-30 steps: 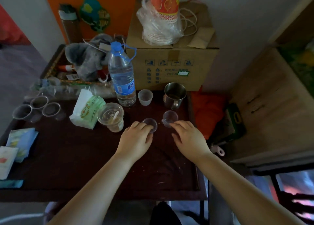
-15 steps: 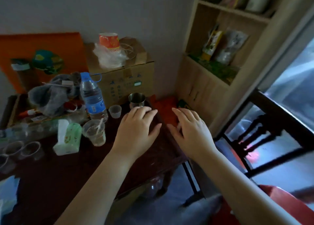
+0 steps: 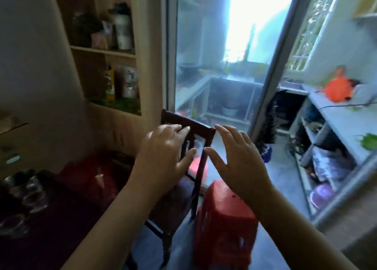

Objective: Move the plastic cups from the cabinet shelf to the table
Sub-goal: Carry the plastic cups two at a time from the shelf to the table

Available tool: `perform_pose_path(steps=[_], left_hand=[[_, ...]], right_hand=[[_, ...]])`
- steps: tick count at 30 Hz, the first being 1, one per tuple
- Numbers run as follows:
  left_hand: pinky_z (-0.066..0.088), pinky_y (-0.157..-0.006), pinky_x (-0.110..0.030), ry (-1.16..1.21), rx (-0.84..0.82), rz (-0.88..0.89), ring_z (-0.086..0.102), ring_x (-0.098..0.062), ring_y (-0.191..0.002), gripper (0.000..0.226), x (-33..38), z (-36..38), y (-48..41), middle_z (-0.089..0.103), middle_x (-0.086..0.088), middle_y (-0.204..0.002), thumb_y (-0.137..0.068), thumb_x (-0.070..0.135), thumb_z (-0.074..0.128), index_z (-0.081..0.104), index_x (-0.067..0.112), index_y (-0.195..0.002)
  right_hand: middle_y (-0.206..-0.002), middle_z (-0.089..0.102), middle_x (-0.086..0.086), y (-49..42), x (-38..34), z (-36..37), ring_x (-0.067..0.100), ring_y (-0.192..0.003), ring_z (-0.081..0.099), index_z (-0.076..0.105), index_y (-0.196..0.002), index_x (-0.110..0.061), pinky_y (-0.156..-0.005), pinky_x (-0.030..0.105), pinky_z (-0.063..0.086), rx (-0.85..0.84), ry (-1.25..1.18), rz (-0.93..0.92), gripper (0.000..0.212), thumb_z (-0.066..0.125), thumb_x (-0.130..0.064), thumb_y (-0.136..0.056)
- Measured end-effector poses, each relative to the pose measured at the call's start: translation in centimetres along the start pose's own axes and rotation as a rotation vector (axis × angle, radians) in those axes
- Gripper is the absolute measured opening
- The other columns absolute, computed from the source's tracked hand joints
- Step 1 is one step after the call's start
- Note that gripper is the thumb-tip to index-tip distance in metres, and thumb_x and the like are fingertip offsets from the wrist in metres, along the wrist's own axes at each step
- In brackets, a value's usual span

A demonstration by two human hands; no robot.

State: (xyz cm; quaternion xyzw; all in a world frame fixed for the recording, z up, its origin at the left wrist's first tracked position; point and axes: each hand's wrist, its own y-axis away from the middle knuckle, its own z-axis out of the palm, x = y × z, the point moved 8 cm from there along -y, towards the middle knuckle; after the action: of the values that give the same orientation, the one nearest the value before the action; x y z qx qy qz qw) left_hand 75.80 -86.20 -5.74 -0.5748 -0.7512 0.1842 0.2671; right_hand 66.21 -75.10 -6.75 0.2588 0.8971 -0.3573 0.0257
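My left hand (image 3: 163,155) and my right hand (image 3: 238,159) are raised side by side in mid-air, palms down, fingers spread, nothing in either. They hang over a dark wooden chair (image 3: 191,131). At the far left, two small clear plastic cups (image 3: 34,198) stand on the dark red table (image 3: 53,229), next to a metal mug (image 3: 18,180). The wooden cabinet (image 3: 114,78) rises behind the table, its shelves holding bottles and packets. I see no plastic cups on those shelves from here.
A red plastic stool (image 3: 224,218) stands beside the chair. A glass sliding door (image 3: 220,51) is straight ahead. At the right runs a long shelf unit (image 3: 336,131) with an orange toy and bags. A cardboard box corner shows at the left edge.
The view has swung right, away from the table toward the door. Both hands let go of the two cups on the table and lifted, fingers spreading.
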Motion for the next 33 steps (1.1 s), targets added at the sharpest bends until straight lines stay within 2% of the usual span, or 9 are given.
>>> perform_pose_path(steps=[4,12,15,22,25,29,33], left_hand=[[0.037,-0.099,-0.046,0.118,-0.035,0.17,0.046,-0.028,-0.122,0.052,14.4,4.3,-2.5,0.056,-0.01,-0.129,-0.084,0.042,0.054,0.053,0.012,-0.127],[0.031,-0.105,-0.044,0.274,-0.063,0.447,0.037,-0.025,-0.13,0.056,40.5,9.1,-4.9,0.049,-0.005,-0.138,-0.086,0.05,0.047,0.044,0.02,-0.133],[0.03,-0.105,-0.044,0.334,-0.075,0.527,0.037,-0.023,-0.13,0.057,47.9,9.8,-5.4,0.049,-0.004,-0.138,-0.085,0.055,0.041,0.044,0.022,-0.132],[0.033,-0.101,-0.041,0.42,-0.099,0.681,0.042,-0.019,-0.125,0.06,60.6,11.6,-7.2,0.053,0.001,-0.132,-0.083,0.061,0.035,0.048,0.025,-0.129],[0.032,-0.102,-0.04,0.448,-0.135,0.741,0.04,-0.018,-0.126,0.061,64.8,13.8,-7.9,0.052,0.003,-0.133,-0.083,0.062,0.032,0.046,0.026,-0.13],[0.033,-0.1,-0.039,0.507,-0.144,0.784,0.042,-0.018,-0.123,0.054,69.7,17.0,-10.1,0.052,0.005,-0.13,-0.083,0.062,0.034,0.05,0.027,-0.121],[0.031,-0.103,-0.039,0.514,-0.106,0.831,0.037,-0.016,-0.128,0.06,74.4,20.8,-13.7,0.049,0.005,-0.136,-0.084,0.063,0.033,0.044,0.027,-0.13]], right_hand=[[-0.126,0.055,0.007,6.3,9.7,-10.1,0.022,-0.115,0.047,0.046,-0.128,-0.011,-0.095,0.033,0.037,0.057,0.097,0.158,0.062,0.04,-0.055,-0.086],[-0.126,0.055,0.015,19.0,25.9,-29.1,0.031,-0.115,0.05,0.046,-0.128,-0.007,-0.095,0.041,0.042,0.104,0.386,0.403,0.066,0.037,-0.058,-0.087],[-0.133,0.049,0.012,22.9,29.9,-34.8,0.027,-0.121,0.043,0.039,-0.134,-0.012,-0.098,0.039,0.037,0.115,0.467,0.483,0.07,0.031,-0.062,-0.086],[-0.142,0.039,0.01,28.7,37.5,-43.2,0.022,-0.129,0.031,0.03,-0.141,-0.021,-0.103,0.034,0.028,0.155,0.59,0.617,0.072,0.026,-0.067,-0.085],[-0.146,0.034,0.008,30.7,41.0,-45.0,0.02,-0.133,0.026,0.029,-0.141,-0.023,-0.105,0.036,0.026,0.194,0.583,0.699,0.075,0.026,-0.07,-0.083],[-0.151,0.024,0.003,32.0,46.2,-46.1,0.017,-0.137,0.017,0.022,-0.143,-0.026,-0.108,0.039,0.025,0.174,0.614,0.765,0.077,0.026,-0.072,-0.081],[-0.151,0.023,0.004,31.7,52.6,-47.9,0.016,-0.136,0.019,0.02,-0.143,-0.023,-0.105,0.034,0.026,0.171,0.688,0.826,0.082,0.023,-0.072,-0.078]])
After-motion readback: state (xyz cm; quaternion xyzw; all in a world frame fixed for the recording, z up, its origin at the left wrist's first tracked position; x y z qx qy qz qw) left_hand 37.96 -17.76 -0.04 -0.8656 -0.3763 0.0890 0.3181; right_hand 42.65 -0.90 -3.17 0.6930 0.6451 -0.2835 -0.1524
